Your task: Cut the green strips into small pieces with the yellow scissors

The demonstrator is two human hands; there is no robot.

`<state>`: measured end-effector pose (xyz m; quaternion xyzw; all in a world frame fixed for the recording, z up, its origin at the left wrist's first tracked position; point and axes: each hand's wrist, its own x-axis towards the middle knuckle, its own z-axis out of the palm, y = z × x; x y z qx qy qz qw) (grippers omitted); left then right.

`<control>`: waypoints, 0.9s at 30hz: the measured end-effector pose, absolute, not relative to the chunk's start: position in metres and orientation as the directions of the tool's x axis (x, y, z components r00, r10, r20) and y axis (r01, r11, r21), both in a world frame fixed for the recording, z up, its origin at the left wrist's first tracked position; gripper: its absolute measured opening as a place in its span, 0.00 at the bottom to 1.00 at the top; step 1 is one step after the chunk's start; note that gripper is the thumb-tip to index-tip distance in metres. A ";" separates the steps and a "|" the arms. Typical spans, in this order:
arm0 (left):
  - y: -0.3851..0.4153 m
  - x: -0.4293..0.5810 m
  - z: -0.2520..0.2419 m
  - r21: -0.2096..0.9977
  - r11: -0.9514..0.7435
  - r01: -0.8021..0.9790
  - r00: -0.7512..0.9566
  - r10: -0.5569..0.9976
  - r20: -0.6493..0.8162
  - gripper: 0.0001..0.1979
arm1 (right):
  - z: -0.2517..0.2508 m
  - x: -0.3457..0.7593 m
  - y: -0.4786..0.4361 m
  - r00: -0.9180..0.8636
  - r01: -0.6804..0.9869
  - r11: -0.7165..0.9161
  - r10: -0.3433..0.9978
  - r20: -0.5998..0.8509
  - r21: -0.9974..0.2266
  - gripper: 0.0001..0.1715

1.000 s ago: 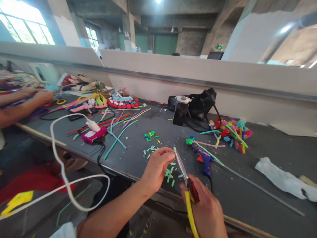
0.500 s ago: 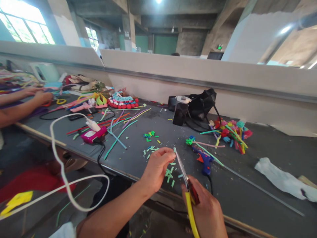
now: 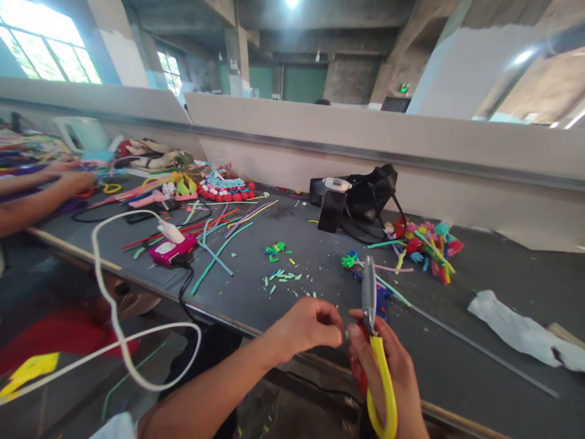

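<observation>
My right hand (image 3: 388,366) is wrapped around scissors (image 3: 369,292) with yellow and red handles; their closed blades point up. Close beside it, my left hand (image 3: 311,329) is closed in a pinch. A tiny green bit (image 3: 346,335) shows between the fingertips of both hands, and I cannot tell which hand has it. Short pale-green cut pieces (image 3: 286,275) lie scattered on the dark table (image 3: 256,299) beyond my left hand. Behind the scissors a blue glue gun (image 3: 382,300) is partly hidden, with a green and blue tufted piece (image 3: 351,260) next to it.
Fuzzy coloured stems (image 3: 223,250) and a pink power box (image 3: 172,249) with a white cable lie left. A phone (image 3: 331,210) leans by a black bag (image 3: 372,192). Colourful fuzzy flowers (image 3: 432,244) and a white crumpled wrapper (image 3: 507,323) lie right. Another person's hands (image 3: 75,180) work far left.
Both hands have drawn closer together and lower. The scissors have swung upright, away from my left fingertips, and now cover part of the glue gun.
</observation>
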<state>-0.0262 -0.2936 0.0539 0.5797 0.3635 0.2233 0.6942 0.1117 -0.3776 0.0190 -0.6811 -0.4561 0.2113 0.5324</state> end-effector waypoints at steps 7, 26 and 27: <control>-0.298 -0.023 0.043 0.962 0.188 0.200 0.713 0.646 -0.274 0.05 | 0.016 0.117 -0.378 0.462 0.291 -0.087 0.885 0.060 -0.953 0.26; -0.304 -0.022 0.054 0.914 -0.390 0.110 0.447 0.841 0.305 0.06 | 0.026 0.113 -0.382 0.489 0.381 -0.067 0.861 0.140 -0.922 0.27; -0.300 -0.022 0.055 0.980 -0.201 -0.002 0.378 0.907 0.186 0.05 | 0.022 0.112 -0.382 0.464 0.451 -0.032 0.862 0.203 -0.892 0.26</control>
